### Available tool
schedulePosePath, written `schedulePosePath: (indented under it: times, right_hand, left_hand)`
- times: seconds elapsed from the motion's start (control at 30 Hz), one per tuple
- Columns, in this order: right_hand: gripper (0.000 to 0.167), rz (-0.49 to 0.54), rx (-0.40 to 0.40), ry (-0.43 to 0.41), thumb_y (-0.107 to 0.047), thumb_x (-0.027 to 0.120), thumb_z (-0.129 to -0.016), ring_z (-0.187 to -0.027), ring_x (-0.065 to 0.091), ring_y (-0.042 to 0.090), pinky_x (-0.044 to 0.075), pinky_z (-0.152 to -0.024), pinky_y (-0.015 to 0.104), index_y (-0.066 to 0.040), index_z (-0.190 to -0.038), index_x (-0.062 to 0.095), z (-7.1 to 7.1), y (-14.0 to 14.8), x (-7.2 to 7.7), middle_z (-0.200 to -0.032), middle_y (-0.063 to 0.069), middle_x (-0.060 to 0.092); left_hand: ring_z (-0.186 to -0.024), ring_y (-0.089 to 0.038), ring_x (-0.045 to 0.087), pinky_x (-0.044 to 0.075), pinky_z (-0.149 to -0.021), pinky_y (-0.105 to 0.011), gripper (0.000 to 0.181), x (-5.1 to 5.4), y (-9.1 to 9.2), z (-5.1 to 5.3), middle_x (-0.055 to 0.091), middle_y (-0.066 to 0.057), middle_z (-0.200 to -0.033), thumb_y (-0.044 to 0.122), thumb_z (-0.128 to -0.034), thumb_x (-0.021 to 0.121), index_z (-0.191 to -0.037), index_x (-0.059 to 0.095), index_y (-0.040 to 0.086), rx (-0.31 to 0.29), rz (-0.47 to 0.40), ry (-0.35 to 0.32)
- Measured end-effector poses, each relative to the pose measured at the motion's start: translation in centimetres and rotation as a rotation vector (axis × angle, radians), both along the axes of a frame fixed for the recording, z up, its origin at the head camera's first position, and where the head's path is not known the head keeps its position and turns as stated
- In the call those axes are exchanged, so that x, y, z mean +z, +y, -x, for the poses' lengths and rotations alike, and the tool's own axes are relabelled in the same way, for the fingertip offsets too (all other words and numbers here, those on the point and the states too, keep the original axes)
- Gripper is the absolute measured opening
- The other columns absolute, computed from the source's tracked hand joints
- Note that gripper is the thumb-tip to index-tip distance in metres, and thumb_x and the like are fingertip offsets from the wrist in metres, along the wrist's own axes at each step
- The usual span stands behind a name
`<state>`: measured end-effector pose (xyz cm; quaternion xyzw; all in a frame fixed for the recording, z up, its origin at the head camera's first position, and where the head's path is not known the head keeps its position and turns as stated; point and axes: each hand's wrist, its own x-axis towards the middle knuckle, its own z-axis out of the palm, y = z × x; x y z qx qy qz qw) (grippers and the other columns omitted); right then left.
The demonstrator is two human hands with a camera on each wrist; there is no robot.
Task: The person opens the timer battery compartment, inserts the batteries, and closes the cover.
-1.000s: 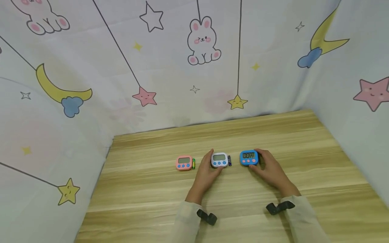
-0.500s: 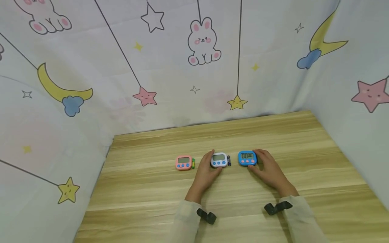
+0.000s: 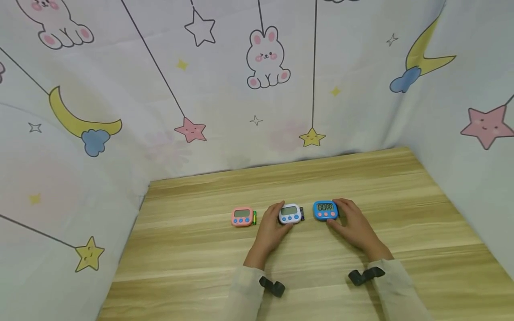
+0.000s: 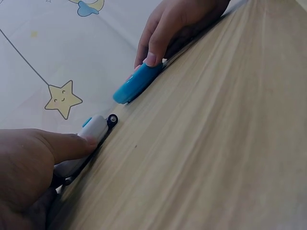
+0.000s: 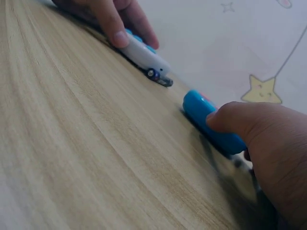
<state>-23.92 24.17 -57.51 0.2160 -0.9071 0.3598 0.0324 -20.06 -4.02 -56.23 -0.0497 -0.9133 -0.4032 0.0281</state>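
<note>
Three small digital timers lie in a row on the wooden table. My left hand (image 3: 271,229) holds the white timer (image 3: 290,214) by its near and far edges. Against that timer's right side is a dark blue battery (image 3: 302,214), its end visible in the left wrist view. My right hand (image 3: 356,226) grips the blue timer (image 3: 325,210) at its right side, thumb on the near edge in the right wrist view. The blue timer's display reads zeros; the white one's looks blank. At the left sits the pink timer (image 3: 242,216), also blank, with a green battery (image 3: 254,217) beside it.
The wood-grain table (image 3: 192,267) runs back to a white curtain (image 3: 225,98) printed with rabbits, stars and moons, which also hangs at both sides. Black wrist mounts (image 3: 273,286) sit on the light sleeves.
The right hand has slid the blue timer a little to the left, closer to the white timer and its battery. My left hand keeps its hold on the white timer. The view has shifted slightly.
</note>
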Motion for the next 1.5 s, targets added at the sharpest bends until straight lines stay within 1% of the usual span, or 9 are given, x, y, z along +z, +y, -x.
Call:
schedulePosePath:
  times: [0.23,0.5,0.77,1.0,1.13,1.3,1.5]
  right_hand:
    - [0.072,0.008,-0.004,0.005,-0.044,0.068,-0.089,-0.131,0.037,0.039,0.032,-0.104,0.058,-0.003,-0.143,0.044,0.1,-0.1,-0.2,-0.142,0.018,0.041]
    - [0.070,0.020,-0.009,0.015,-0.040,0.070,-0.089,-0.130,0.038,0.040,0.032,-0.104,0.057,-0.003,-0.143,0.044,0.2,0.0,-0.2,-0.141,0.018,0.042]
    - [0.070,0.026,-0.013,0.004,-0.039,0.071,-0.089,-0.131,0.038,0.039,0.033,-0.103,0.057,-0.004,-0.143,0.044,0.2,-0.3,0.2,-0.141,0.018,0.042]
    - [0.067,0.055,-0.024,0.005,-0.035,0.071,-0.090,-0.130,0.039,0.041,0.034,-0.101,0.060,-0.003,-0.143,0.045,0.0,-0.4,0.5,-0.141,0.019,0.042]
    - [0.065,0.076,-0.036,0.025,-0.033,0.071,-0.090,-0.128,0.040,0.042,0.034,-0.100,0.061,-0.003,-0.142,0.046,-0.4,-0.5,0.3,-0.139,0.020,0.044]
    - [0.062,0.094,-0.062,0.029,-0.033,0.070,-0.091,-0.128,0.041,0.041,0.034,-0.101,0.060,-0.003,-0.141,0.047,-0.9,-0.6,0.0,-0.138,0.019,0.045]
    - [0.059,0.145,-0.097,0.047,-0.034,0.070,-0.091,-0.128,0.042,0.039,0.034,-0.101,0.060,-0.008,-0.140,0.050,-1.7,-1.0,0.1,-0.137,0.016,0.047]
  left_hand:
    - [-0.133,-0.028,0.042,0.035,-0.108,-0.043,0.072,0.1,-0.1,-0.2,0.045,-0.011,-0.144,0.025,-0.0866,0.076,-0.148,0.041,0.012,-0.004,-0.005,0.010]
    - [-0.132,-0.029,0.042,0.035,-0.108,-0.043,0.071,0.1,-0.1,-0.3,0.045,-0.013,-0.143,0.025,-0.0868,0.076,-0.148,0.041,0.009,-0.020,0.009,0.032]
    - [-0.132,-0.029,0.042,0.035,-0.108,-0.043,0.072,0.3,-0.5,-0.1,0.045,-0.013,-0.143,0.024,-0.0867,0.076,-0.148,0.041,0.010,-0.029,-0.006,0.032]
    - [-0.133,-0.028,0.042,0.034,-0.108,-0.043,0.072,0.3,-0.8,0.0,0.045,-0.012,-0.144,0.024,-0.0868,0.076,-0.148,0.040,0.010,-0.032,-0.022,0.035]
    - [-0.132,-0.028,0.042,0.035,-0.108,-0.043,0.072,0.1,-1.0,-0.2,0.045,-0.012,-0.143,0.025,-0.0872,0.075,-0.148,0.041,0.010,-0.039,-0.032,0.047]
    - [-0.132,-0.028,0.043,0.035,-0.108,-0.044,0.071,-0.1,-1.2,-0.6,0.044,-0.011,-0.144,0.026,-0.0878,0.074,-0.148,0.041,0.011,-0.034,-0.063,0.052]
    - [-0.134,-0.028,0.040,0.034,-0.108,-0.044,0.071,-0.3,-1.6,-1.0,0.042,-0.010,-0.147,0.027,-0.0889,0.073,-0.150,0.039,0.014,-0.027,-0.086,0.040]
